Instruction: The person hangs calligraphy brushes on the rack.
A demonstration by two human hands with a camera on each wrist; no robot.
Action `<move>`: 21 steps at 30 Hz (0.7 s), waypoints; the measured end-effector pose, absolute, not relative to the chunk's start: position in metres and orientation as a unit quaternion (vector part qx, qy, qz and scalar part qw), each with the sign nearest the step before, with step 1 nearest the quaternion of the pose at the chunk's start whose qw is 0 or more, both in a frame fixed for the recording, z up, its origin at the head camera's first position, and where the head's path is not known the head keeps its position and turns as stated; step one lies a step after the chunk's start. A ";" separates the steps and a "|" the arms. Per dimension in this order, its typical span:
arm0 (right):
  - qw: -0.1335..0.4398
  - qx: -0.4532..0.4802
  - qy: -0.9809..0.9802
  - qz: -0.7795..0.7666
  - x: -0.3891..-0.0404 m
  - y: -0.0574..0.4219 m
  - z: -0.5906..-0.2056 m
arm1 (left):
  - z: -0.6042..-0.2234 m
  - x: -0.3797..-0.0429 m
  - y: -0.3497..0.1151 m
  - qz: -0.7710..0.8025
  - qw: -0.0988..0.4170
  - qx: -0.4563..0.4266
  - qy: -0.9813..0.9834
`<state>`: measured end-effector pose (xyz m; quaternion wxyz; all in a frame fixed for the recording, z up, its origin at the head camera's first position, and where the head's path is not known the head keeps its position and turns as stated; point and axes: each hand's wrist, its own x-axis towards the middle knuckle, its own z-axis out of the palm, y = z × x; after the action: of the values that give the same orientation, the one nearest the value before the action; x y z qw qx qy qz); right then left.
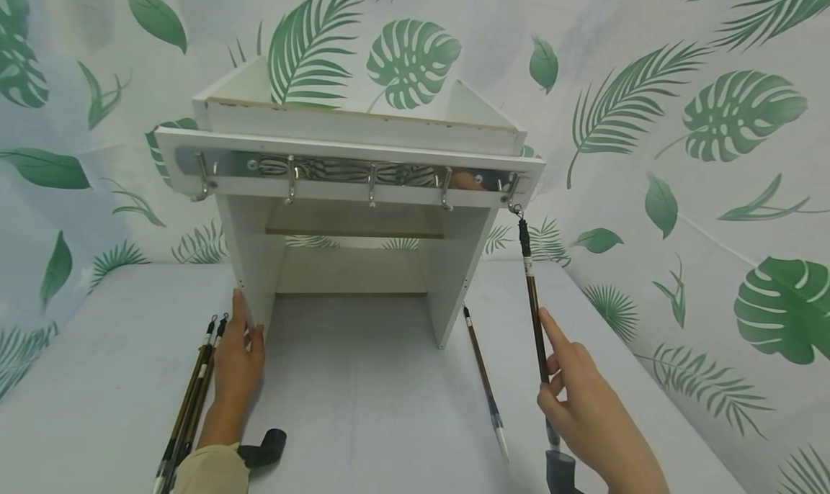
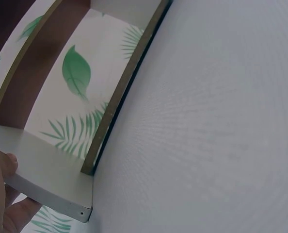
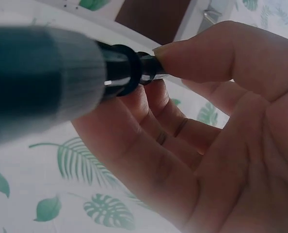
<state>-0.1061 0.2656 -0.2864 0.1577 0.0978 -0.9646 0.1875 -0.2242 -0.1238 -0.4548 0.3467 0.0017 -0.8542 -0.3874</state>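
My right hand [image 1: 583, 386] pinches a calligraphy brush [image 1: 534, 307], its dark handle upright and bristles downward. The brush's hanging loop [image 1: 517, 209] meets the rightmost hook [image 1: 512, 190] on a white shelf unit; whether it is over the tip I cannot tell. In the right wrist view, thumb and fingers close round the brush's dark collar [image 3: 119, 70], with pale-tipped bristles [image 3: 47, 82] blurred near the lens. My left hand [image 1: 236, 368] grips the front edge of the shelf's left side panel [image 2: 52, 191], thumb inside and fingers outside.
A metal rail [image 1: 337, 170] with several hooks runs across the shelf's front. Several brushes [image 1: 194, 400] lie together left of my left hand. Another brush [image 1: 483, 379] lies right of the shelf on the white tabletop [image 1: 350, 407]. Leaf-printed cloth [image 1: 648, 191] hangs behind.
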 end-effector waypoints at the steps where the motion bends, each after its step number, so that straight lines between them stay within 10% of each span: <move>1: 0.156 0.096 -0.965 0.187 -0.106 0.266 -0.287 | -0.455 -0.224 -0.124 -0.388 0.346 0.001 -0.854; 21: 0.120 0.095 -0.966 0.209 -0.121 0.262 -0.293 | -0.460 -0.228 -0.126 -0.374 0.380 -0.020 -0.846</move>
<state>-0.1206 0.2616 -0.2930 0.1203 0.0948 -0.9658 0.2092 -0.2278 -0.1255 -0.4600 0.3798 -0.0199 -0.8457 -0.3743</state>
